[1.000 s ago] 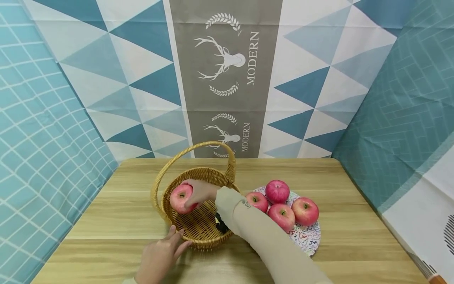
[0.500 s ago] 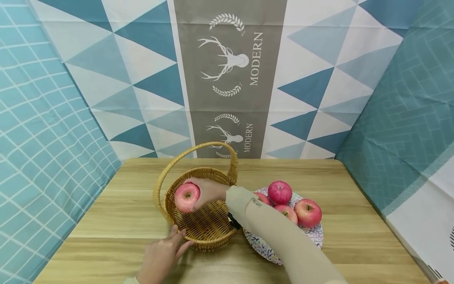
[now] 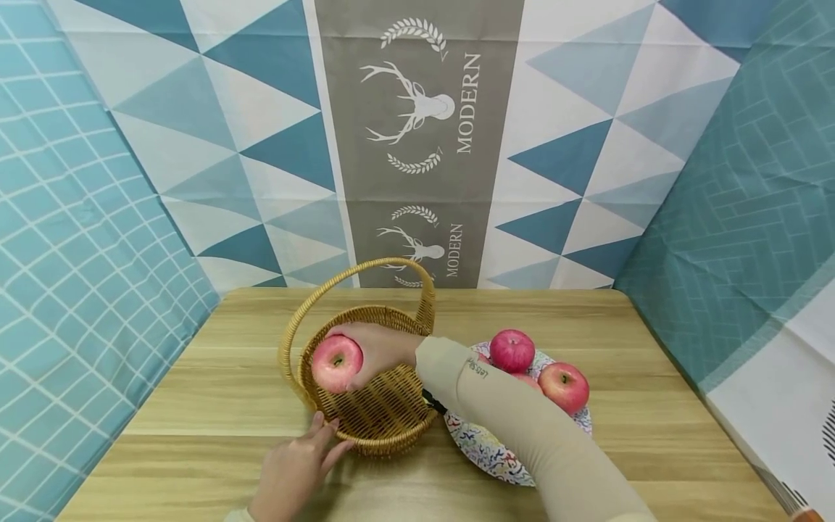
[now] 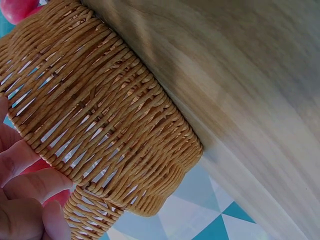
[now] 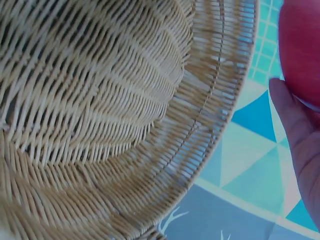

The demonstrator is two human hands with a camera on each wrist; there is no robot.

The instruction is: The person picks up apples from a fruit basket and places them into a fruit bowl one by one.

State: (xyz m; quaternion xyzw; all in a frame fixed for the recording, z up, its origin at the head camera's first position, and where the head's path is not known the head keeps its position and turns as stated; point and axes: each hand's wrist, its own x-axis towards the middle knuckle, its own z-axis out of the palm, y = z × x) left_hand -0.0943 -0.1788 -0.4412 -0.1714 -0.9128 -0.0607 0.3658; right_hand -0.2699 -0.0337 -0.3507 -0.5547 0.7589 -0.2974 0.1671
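In the head view my right hand (image 3: 378, 349) holds a red-pink apple (image 3: 337, 364) by its right side, over the left part of a round wicker basket (image 3: 381, 444). The right wrist view has that apple (image 5: 304, 50) and the hand (image 5: 302, 145) at its right edge, beyond the basket rim. My left hand (image 3: 293, 464) grips the basket's near-left rim. Up close in the left wrist view, its fingers (image 4: 37, 185) bend over the rim of the woven wall (image 4: 110, 115). The tall arched handle (image 3: 306, 308) rises over the basket.
Right of the basket, a patterned plate (image 3: 485, 453) bears several apples, among them a dark pink one (image 3: 512, 351) and a reddish one (image 3: 564, 388). My right forearm (image 3: 522, 413) crosses over the plate and partly hides some. Patterned sheets (image 3: 417, 181) surround the wooden tabletop (image 3: 183, 428).
The right wrist and forearm have shifted slightly right and now hide more of the plated apples. The held apple stays over the basket's left part. The left hand keeps its place on the rim.
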